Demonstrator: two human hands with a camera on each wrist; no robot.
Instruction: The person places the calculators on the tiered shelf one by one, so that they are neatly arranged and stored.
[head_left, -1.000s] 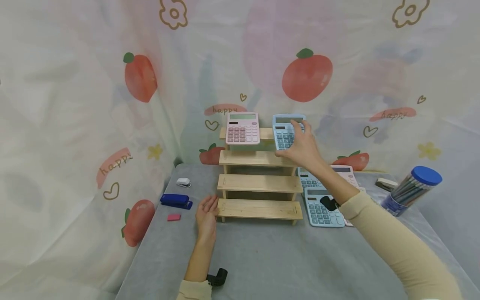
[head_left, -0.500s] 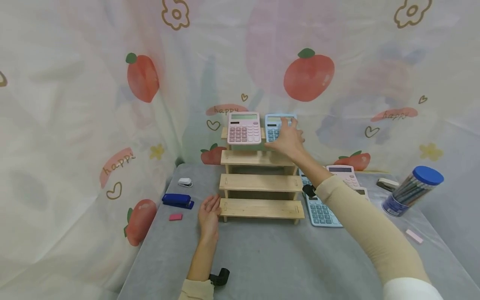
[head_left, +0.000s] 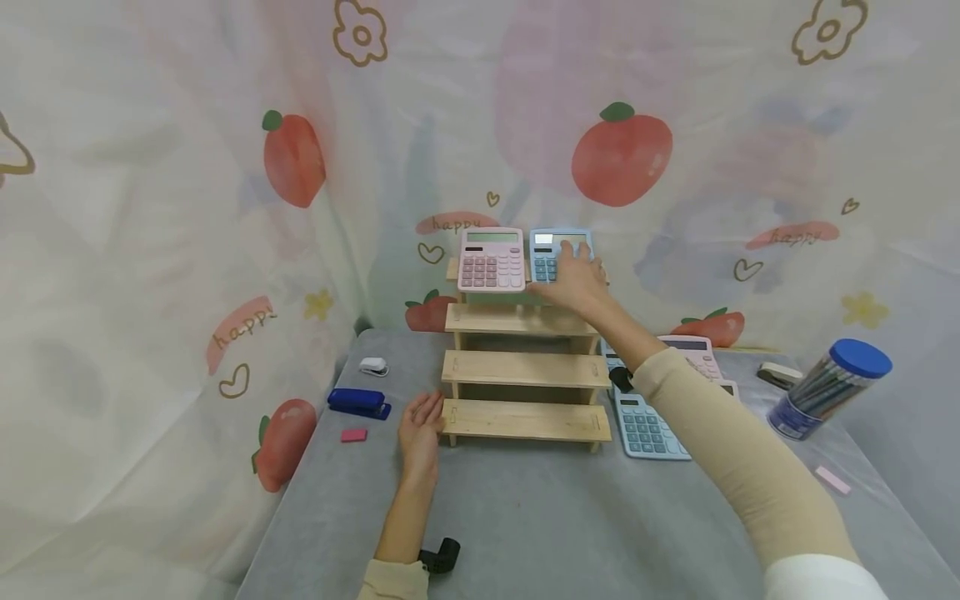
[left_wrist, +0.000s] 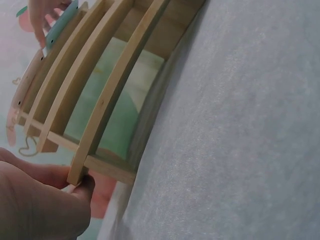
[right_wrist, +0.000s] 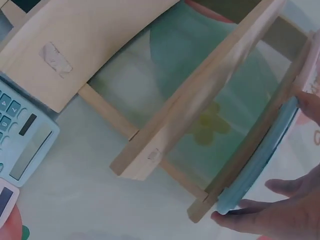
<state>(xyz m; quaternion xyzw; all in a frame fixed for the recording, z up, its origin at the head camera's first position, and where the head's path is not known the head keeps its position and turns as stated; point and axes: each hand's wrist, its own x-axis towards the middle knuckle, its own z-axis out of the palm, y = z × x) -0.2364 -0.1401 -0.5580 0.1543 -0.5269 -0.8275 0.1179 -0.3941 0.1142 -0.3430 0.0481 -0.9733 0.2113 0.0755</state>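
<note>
A wooden four-step rack point(head_left: 527, 368) stands on the grey cloth. On its top step a pink calculator point(head_left: 491, 260) leans upright at the left. Beside it is a blue calculator point(head_left: 543, 265), upright on the same step. My right hand point(head_left: 576, 282) holds the blue calculator by its side edges, thumb at the left and fingers at the right; in the right wrist view, the calculator point(right_wrist: 260, 155) meets the top step's wood. My left hand point(head_left: 418, 429) pinches the left end of the lowest step, thumb and finger around the board's end point(left_wrist: 77, 172) in the left wrist view.
Right of the rack lie more blue calculators point(head_left: 651, 433) and pink calculators point(head_left: 693, 350), partly under my right sleeve. A blue-lidded pen tub point(head_left: 828, 387) leans farther right. Left are a blue stapler point(head_left: 360, 402), a small white stapler point(head_left: 373, 366) and a pink eraser point(head_left: 354, 435).
My right hand has moved the blue calculator left along the top step, nearer the pink one, and has barely shifted over the last half second. My left hand stays on the rack.
</note>
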